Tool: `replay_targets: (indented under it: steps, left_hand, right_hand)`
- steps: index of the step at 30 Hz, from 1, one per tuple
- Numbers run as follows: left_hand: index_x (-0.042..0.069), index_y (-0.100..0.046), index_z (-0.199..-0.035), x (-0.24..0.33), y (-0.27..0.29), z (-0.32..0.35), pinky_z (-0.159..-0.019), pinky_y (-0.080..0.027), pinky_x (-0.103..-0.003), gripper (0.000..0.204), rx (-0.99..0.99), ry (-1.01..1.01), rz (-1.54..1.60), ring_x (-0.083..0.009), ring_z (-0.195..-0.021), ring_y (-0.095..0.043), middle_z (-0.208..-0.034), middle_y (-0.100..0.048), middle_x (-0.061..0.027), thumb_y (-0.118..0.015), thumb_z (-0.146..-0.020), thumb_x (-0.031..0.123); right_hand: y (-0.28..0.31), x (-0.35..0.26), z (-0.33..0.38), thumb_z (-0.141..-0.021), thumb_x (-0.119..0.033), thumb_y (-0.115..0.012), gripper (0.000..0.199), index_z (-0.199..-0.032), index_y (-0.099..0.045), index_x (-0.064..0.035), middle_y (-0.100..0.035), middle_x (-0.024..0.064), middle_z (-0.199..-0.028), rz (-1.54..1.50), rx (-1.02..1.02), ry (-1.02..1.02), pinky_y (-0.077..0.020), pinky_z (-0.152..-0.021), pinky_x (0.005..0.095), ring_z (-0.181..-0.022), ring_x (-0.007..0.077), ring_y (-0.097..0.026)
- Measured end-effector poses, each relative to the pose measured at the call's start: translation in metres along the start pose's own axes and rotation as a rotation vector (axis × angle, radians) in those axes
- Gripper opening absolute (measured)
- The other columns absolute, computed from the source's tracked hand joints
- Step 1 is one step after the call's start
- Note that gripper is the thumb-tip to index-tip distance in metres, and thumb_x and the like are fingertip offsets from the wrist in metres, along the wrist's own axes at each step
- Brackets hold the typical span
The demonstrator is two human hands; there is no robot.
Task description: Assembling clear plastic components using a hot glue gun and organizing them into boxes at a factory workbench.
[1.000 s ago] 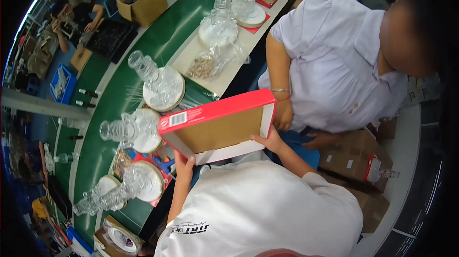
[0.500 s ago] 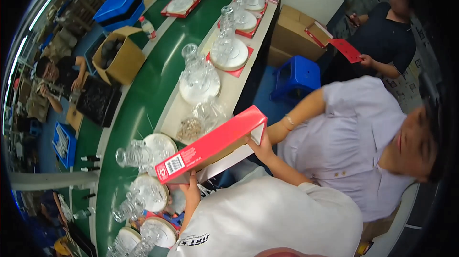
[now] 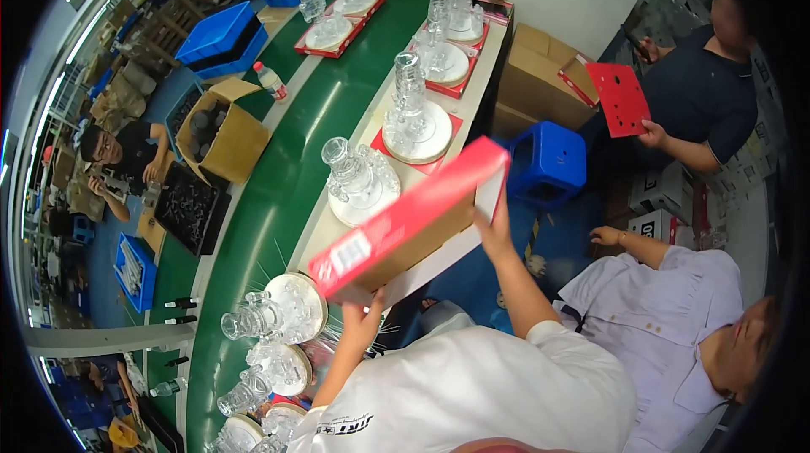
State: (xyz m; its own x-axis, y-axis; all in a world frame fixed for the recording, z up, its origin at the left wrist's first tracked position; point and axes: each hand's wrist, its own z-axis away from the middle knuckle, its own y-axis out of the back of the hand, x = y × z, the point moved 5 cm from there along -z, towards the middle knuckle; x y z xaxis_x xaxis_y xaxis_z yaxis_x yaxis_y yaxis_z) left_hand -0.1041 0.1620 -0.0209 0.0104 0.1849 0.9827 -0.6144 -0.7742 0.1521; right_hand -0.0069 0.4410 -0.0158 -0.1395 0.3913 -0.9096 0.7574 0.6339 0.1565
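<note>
Both my hands carry a long red cardboard box point(image 3: 413, 213), tilted with its right end higher. Its brown inner side and white flaps face me. My left hand point(image 3: 361, 323) grips the lower left end from below. My right hand point(image 3: 496, 229) is closed round the white edge at the upper right end. Just beyond the box, a clear glass vessel point(image 3: 353, 173) with a stacked neck lies on a round white base. Below the box's left end is another glass vessel point(image 3: 257, 315) on its white disc point(image 3: 302, 305). The box hides part of the bench.
More glass pieces point(image 3: 411, 86) on discs and red trays line the green conveyor table point(image 3: 253, 217). To the right are a blue stool point(image 3: 548, 162) and cardboard cartons point(image 3: 531, 73). A co-worker in lilac point(image 3: 658, 310) is close at right; another holds a red perforated panel point(image 3: 618, 99).
The box has moved up and right in view with my hands still on it. The lilac-shirted co-worker's arm has drawn back from beside it. The other co-worker's red panel is now raised.
</note>
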Motion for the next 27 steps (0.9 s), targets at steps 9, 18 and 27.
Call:
replay_targets:
  steps: [9,18,27]
  left_hand:
    - [-0.003,-0.057,-0.097,0.005,0.02,0.036,-0.074,-0.045,-0.033,0.018,0.148,-0.473,-0.553,-0.0238,-0.084,-0.056,-0.087,-0.058,-0.0141,-0.049,-0.083,0.006]
    - [-0.003,-0.047,-0.113,-0.072,0.066,0.091,-0.072,-0.049,-0.041,0.034,0.878,-0.48,0.26,-0.0279,-0.087,-0.058,-0.102,-0.055,-0.0182,-0.049,-0.086,0.016]
    - [-0.003,-0.038,-0.125,-0.066,0.096,0.044,-0.087,-0.044,-0.037,0.047,0.583,-0.436,0.367,-0.0272,-0.102,-0.052,-0.118,-0.048,-0.0194,-0.049,-0.087,0.022]
  right_hand:
    - [-0.027,-0.024,-0.032,-0.081,-0.008,-0.059,0.07,-0.142,-0.025,-0.0056,-0.055,0.0124,-0.122,-0.03,-0.163,0.086,-0.0372,-0.096,0.0287,-0.114,0.0191,-0.051]
    - [-0.11,-0.087,-0.058,-0.071,0.006,-0.058,0.099,-0.146,0.002,-0.0176,-0.064,0.0101,-0.077,-0.356,-0.51,-0.059,-0.0448,-0.073,0.028,-0.068,0.0158,-0.057]
    - [-0.055,-0.077,-0.069,-0.078,-0.002,-0.061,0.07,-0.138,-0.027,-0.0103,-0.065,0.0109,-0.075,-0.264,-0.159,0.115,-0.0455,-0.07,0.0288,-0.068,0.0165,-0.061]
